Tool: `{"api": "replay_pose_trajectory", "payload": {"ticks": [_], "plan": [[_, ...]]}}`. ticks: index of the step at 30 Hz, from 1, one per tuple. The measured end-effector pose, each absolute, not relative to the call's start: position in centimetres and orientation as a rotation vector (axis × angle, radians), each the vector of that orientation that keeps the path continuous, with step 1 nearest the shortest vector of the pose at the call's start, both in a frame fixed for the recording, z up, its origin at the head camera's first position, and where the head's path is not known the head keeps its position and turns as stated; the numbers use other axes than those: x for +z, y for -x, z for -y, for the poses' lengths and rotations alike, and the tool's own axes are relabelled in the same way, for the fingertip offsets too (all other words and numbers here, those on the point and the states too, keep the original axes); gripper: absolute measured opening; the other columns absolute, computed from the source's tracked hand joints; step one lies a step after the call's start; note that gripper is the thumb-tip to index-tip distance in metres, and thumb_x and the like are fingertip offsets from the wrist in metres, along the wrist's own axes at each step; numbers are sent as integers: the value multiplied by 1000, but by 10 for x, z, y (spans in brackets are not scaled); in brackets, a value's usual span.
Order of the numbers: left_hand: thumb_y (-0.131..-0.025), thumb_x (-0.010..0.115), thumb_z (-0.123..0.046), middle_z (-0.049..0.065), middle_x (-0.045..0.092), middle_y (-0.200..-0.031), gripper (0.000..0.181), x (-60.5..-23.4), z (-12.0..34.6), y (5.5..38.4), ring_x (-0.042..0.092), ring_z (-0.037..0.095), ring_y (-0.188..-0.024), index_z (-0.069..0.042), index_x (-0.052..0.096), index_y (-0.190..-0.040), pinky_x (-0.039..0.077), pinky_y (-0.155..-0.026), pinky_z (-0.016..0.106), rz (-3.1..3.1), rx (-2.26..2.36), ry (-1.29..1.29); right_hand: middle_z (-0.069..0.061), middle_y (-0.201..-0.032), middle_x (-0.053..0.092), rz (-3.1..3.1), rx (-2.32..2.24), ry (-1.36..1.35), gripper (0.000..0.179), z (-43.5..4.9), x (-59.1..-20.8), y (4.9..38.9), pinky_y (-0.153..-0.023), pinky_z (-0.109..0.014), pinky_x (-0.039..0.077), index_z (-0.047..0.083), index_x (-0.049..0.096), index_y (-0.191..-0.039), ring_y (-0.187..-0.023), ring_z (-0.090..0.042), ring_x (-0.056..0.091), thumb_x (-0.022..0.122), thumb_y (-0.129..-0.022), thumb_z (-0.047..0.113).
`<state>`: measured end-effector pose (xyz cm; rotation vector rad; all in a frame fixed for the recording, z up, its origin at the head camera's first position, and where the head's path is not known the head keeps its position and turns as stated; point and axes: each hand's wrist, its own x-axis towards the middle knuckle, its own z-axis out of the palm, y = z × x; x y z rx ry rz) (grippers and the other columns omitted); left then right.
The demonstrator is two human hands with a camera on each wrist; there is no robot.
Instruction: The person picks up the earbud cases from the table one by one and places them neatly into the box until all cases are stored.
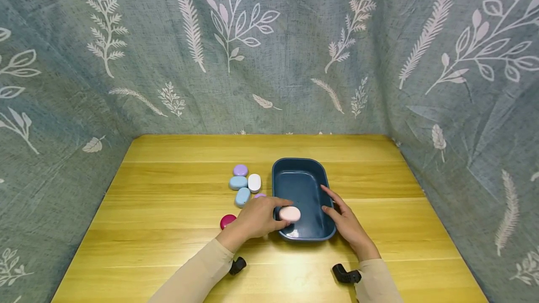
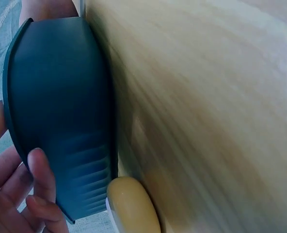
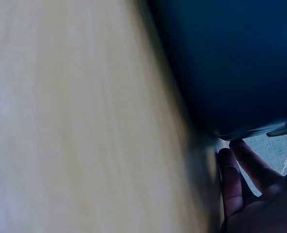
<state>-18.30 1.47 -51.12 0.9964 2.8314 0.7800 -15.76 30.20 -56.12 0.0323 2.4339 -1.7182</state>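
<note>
My left hand (image 1: 261, 216) pinches a pale pink oval piece (image 1: 290, 214), shaped like a small soap bar, between thumb and fingers. Hand and piece are over the near left side of a dark blue, round-cornered basin (image 1: 299, 191). On the basin's right side is my right hand (image 1: 347, 223), its thumb and a finger reaching over the rim. In the right wrist view, other fingers (image 3: 252, 165) of that hand are against the basin's outer wall. The left wrist view shows left fingers (image 2: 41, 174) at the rim; the pink piece is out of sight there.
Left of the basin lie a lavender piece (image 1: 240, 170), two light blue pieces (image 1: 238, 183), a white one (image 1: 254, 183) and a magenta one (image 1: 228, 221). Another lavender piece (image 1: 260, 195) is partly hidden by the left hand. A yellow-and-white rounded piece (image 2: 134, 206) sits beside the basin.
</note>
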Motion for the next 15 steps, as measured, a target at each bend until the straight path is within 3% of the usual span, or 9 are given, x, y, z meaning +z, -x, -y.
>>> {"api": "replay_pose_trajectory", "payload": {"ticks": [7, 15], "plan": [[-78, 77, -46, -14, 70, -110, 44, -514, -18, 183, 66, 8, -96, -29, 68, -118, 51, -75, 22, -2843, 791, -1029, 5, -161, 19, -2434, -1732, -6, 53, -303, -563, 159, -113, -56, 25, 44, 34, -146, -147, -30, 20, 55, -98, 34], [-76, 80, -43, -12, 69, -108, 42, -514, -20, 183, 63, 8, -89, -29, 68, -113, 49, -69, 21, -2844, 801, -945, 8, -160, 20, -2420, -1720, -63, 53, -302, -563, 159, -113, -55, 27, 51, 35, -143, -145, -27, 24, 57, -97, 38]]}}
